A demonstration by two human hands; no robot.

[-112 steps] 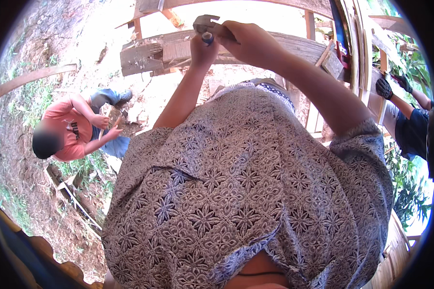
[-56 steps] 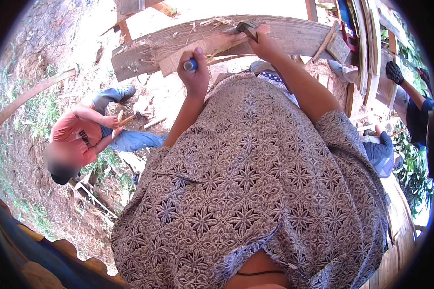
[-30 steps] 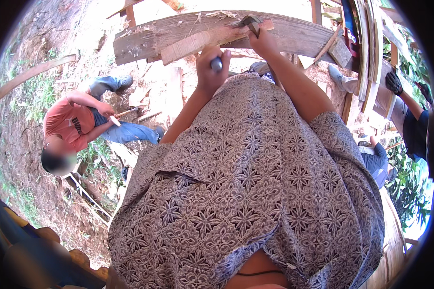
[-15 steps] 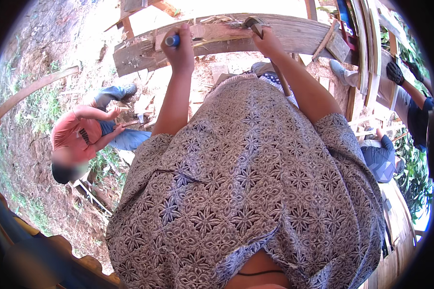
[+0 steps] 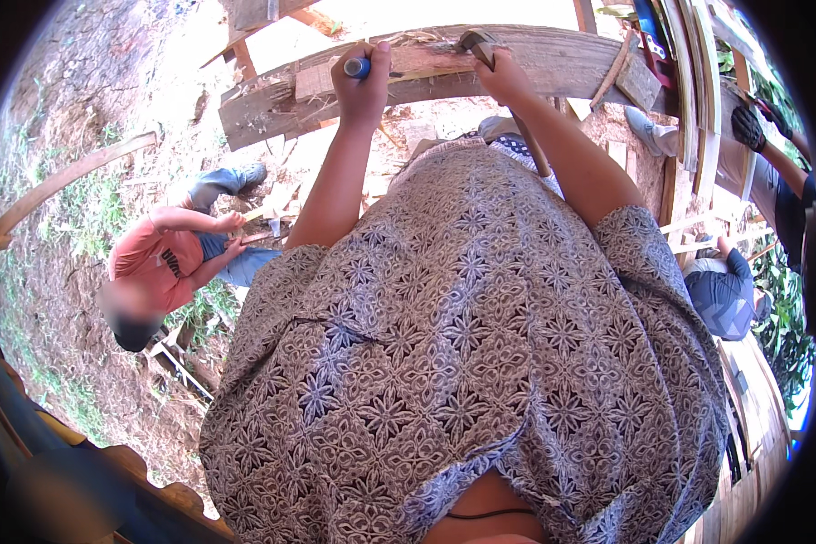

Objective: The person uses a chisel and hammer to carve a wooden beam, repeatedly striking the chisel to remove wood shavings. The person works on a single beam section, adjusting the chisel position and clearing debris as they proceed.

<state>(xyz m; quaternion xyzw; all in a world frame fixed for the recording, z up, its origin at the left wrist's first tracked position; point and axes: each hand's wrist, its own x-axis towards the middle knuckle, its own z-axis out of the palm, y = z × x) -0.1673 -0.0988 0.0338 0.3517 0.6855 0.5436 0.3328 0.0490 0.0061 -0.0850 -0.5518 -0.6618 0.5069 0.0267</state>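
My left hand (image 5: 363,89) is closed round a chisel (image 5: 357,68). Only the blue, round-ended handle shows; its blade is hidden behind the fist. That fist is at the near side of a thick wooden beam (image 5: 562,63), which has pale, rough-cut wood and shavings along its top. Farther right, my right hand (image 5: 506,80) grips a hammer (image 5: 477,43) high on its handle, close under the metal head. The head is over the beam's upper face, and the long wooden handle slants back toward my body past my forearm.
A person in a red shirt (image 5: 159,258) sits at left, holding a piece of wood. Stacked planks (image 5: 694,91) stand at right, beside a person's gloved hand (image 5: 748,129). Another person (image 5: 721,295) crouches behind. Wood offcuts (image 5: 616,154) litter the ground beneath the beam.
My left hand has shifted a little to the right along the beam with the chisel. The right hand and hammer have stayed nearly in place.
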